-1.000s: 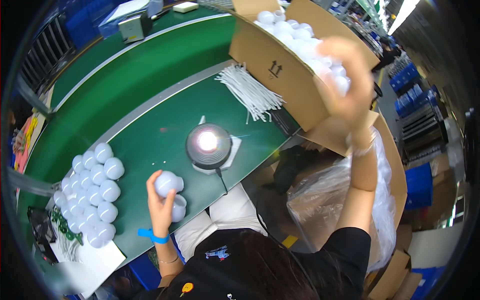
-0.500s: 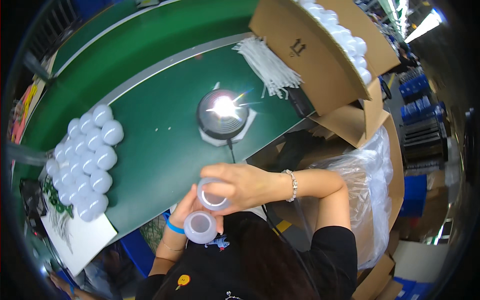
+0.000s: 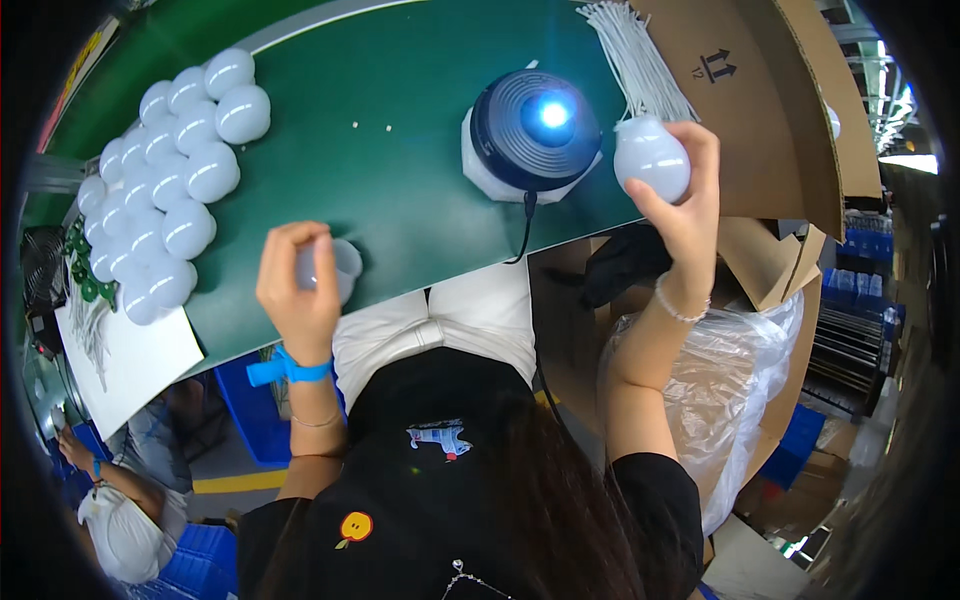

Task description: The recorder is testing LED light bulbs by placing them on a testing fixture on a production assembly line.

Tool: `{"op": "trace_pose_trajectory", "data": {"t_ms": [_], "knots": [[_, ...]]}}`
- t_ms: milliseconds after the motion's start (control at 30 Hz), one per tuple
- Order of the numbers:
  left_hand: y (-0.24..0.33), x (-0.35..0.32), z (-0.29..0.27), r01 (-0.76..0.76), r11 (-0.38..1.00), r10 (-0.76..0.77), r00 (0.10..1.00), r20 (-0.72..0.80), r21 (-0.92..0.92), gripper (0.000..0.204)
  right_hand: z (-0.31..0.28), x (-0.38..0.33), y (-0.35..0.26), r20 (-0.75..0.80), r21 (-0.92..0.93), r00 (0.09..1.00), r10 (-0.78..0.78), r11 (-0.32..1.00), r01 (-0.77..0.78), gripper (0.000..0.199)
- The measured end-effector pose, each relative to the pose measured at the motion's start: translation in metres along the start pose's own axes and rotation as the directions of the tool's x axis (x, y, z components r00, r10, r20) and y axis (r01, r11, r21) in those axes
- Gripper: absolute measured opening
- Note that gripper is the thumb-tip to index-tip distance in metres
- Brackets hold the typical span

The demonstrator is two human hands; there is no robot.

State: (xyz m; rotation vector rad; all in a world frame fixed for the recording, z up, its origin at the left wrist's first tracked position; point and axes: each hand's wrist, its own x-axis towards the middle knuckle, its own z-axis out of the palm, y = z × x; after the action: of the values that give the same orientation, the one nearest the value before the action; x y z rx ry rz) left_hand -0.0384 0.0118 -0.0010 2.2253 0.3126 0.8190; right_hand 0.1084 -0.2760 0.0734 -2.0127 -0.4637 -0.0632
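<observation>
At the right of the green table (image 3: 400,180), we see our right hand (image 3: 692,210) grasping a white globe (image 3: 650,158) just beside the lit round device (image 3: 505,120); toward the near edge, our left hand (image 3: 297,285) curves around a second globe (image 3: 347,264), though we cannot tell whether it grips.

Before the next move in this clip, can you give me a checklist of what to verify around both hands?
1. Right hand has a grip on a frosted bulb globe: ok.
2. That globe stands apart from the ribbed round lamp: ok, a gap shows between them.
3. Lamp is lit: ok, bright bluish-white.
4. Left hand has a firm grip on the second globe: cannot tell, its fingers hide part of it.
5. Black cable clear of both hands: ok.
6. Green tabletop free of loose bits: not ok, two pale bits lie left of the lamp.
</observation>
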Motion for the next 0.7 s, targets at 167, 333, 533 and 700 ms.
{"op": "trace_pose_trajectory", "data": {"t_ms": [167, 333, 533, 700], "knots": [[-0.005, 0.001, 0.007, -0.191, 0.947, 0.207, 0.978, -0.035, 0.258, 0.008, -0.002, 0.031, -0.009, 0.331, -0.2, 0.921, -0.206, 0.938, 0.282, 0.061], [-0.009, 0.0, 0.02, -0.275, 0.927, 0.303, 0.95, -0.075, 0.256, 0.011, 0.013, 0.057, -0.015, 0.368, -0.14, 0.908, -0.2, 0.953, 0.267, 0.071], [-0.011, 0.001, 0.02, -0.301, 0.927, 0.326, 0.941, -0.084, 0.225, 0.009, 0.044, 0.05, -0.023, 0.104, -0.138, 0.881, -0.461, 0.871, 0.472, 0.046], [-0.009, 0.003, 0.021, -0.268, 0.942, 0.289, 0.954, -0.082, 0.203, 0.009, 0.054, 0.043, -0.007, 0.059, -0.168, 0.834, -0.549, 0.818, 0.55, 0.056]]}}
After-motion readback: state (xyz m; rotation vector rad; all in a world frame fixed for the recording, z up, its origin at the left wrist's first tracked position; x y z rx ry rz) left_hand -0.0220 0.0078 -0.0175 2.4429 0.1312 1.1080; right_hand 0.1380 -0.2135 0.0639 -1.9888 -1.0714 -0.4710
